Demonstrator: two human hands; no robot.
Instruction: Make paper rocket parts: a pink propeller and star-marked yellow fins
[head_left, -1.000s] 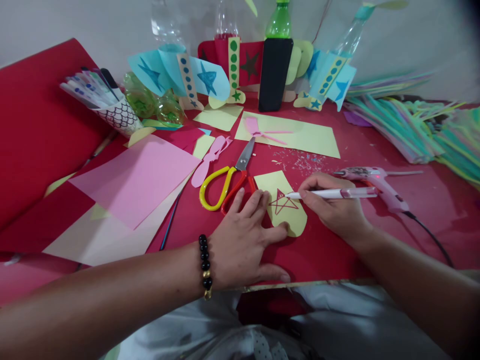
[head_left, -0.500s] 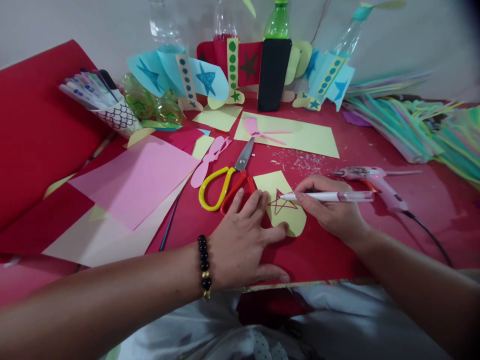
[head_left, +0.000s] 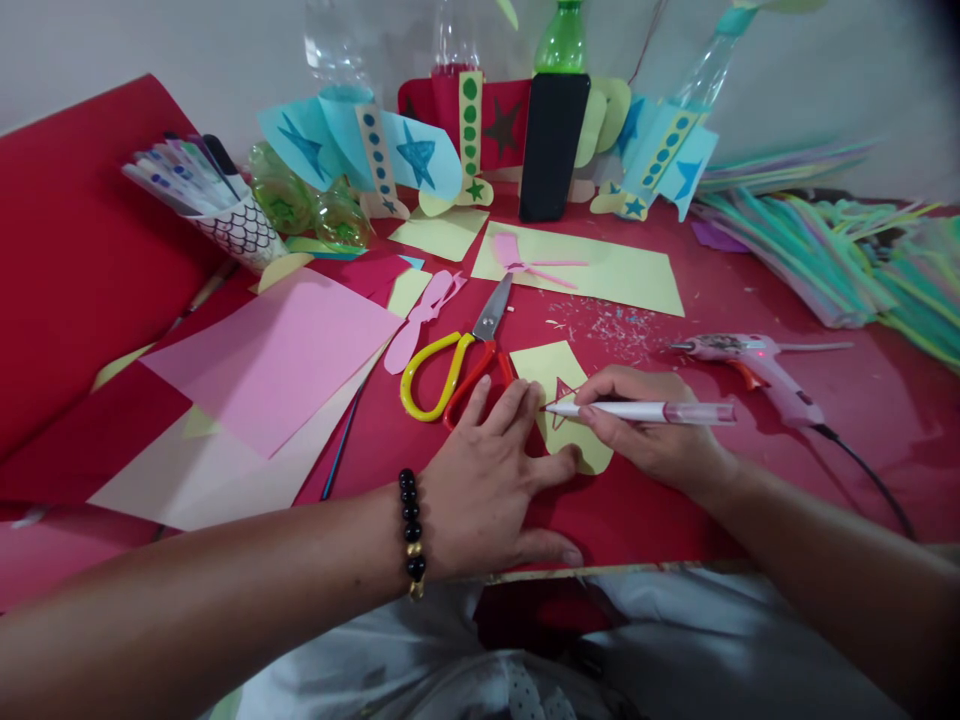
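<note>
On a red desk [head_left: 645,535], a left hand [head_left: 491,480] and right hand [head_left: 664,440] work at yellow paper [head_left: 546,362] near the front edge.
The left fingers, spread, press the paper down; the right fingers pinch a white pen [head_left: 637,411], seemingly inking a star [head_left: 564,394]. Its tip has shifted from near the star's upper point to the left one. The next stroke probably calls for steady paper.

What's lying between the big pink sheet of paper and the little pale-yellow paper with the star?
A pink paper cut-out, metal scissors with yellow and red handles and the left-hand fingers, in the head view.
</note>
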